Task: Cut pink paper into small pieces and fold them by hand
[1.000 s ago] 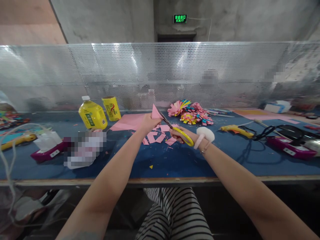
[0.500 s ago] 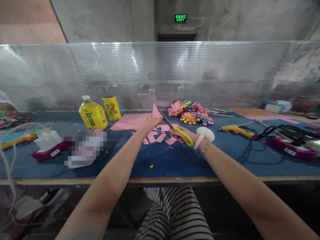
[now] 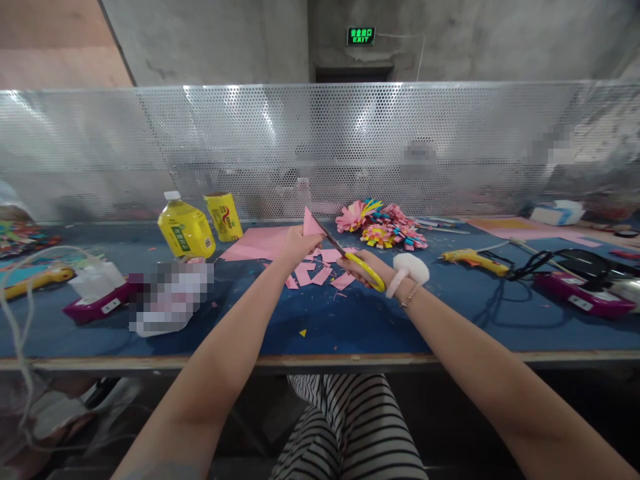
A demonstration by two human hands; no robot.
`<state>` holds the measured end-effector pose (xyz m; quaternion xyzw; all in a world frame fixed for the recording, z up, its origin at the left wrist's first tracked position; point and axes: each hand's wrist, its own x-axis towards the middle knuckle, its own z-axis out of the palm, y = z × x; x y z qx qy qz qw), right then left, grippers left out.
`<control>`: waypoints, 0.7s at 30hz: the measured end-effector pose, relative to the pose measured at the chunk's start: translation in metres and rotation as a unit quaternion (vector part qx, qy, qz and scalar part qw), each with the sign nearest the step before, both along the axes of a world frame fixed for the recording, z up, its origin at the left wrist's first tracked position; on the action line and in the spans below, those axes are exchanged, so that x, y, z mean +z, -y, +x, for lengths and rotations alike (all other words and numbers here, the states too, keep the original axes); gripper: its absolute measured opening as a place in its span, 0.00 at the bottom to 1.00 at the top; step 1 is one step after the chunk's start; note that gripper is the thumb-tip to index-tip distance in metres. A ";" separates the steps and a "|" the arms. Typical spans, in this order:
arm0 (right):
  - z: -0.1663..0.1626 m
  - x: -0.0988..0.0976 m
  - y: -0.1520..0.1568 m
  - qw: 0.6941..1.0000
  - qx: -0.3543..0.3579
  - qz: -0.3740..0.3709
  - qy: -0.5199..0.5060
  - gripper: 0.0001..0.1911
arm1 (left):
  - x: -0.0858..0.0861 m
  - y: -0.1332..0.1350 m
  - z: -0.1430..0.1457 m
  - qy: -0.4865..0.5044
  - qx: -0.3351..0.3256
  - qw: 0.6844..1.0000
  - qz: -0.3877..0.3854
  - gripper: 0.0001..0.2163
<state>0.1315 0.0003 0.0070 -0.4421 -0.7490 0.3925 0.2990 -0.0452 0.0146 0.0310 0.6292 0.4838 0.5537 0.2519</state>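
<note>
My left hand (image 3: 299, 245) pinches a pointed piece of pink paper (image 3: 312, 224), held up above the table. In my right hand (image 3: 361, 268) is a pair of scissors (image 3: 369, 268) with yellow handles. Their dark blades reach up and left to the right edge of the paper. Below both hands lie several cut pink paper pieces (image 3: 321, 275). A larger pink sheet (image 3: 255, 243) rests flat just beyond my left wrist. Whether the blades are fully closed is too small to tell.
Paper flowers (image 3: 383, 227) sit at the back. A yellow bottle (image 3: 186, 227) and yellow can (image 3: 223, 217) stand left. Purple power strips (image 3: 584, 293) with cables lie at both sides, near a yellow glue gun (image 3: 475, 261). A perforated metal screen (image 3: 280, 147) bounds the table's back.
The right hand and scissors have shifted slightly left and up along the pink paper. My left hand stays nearly in place, still holding the paper.
</note>
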 end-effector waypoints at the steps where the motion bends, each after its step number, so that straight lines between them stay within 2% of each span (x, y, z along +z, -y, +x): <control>1: 0.000 -0.001 -0.002 1.000 -0.012 -0.003 -0.001 0.21 | 0.000 0.000 0.000 0.004 0.001 1.000 -0.002 0.07; 6: 0.003 0.001 -0.002 0.999 -0.029 0.010 -0.017 0.21 | 0.001 0.001 0.001 0.012 0.003 1.000 -0.005 0.08; 9: 0.003 0.002 -0.001 1.000 -0.008 0.007 -0.027 0.21 | 0.003 0.003 0.002 0.022 0.006 1.000 -0.011 0.08; 16: 0.001 0.001 -0.001 0.991 0.048 -0.039 -0.119 0.20 | 0.002 0.006 0.004 0.029 0.017 0.999 0.022 0.09; 21: -0.002 -0.005 -0.011 0.987 0.033 0.033 -0.154 0.19 | -0.003 0.006 0.012 0.053 -0.005 0.998 0.021 0.10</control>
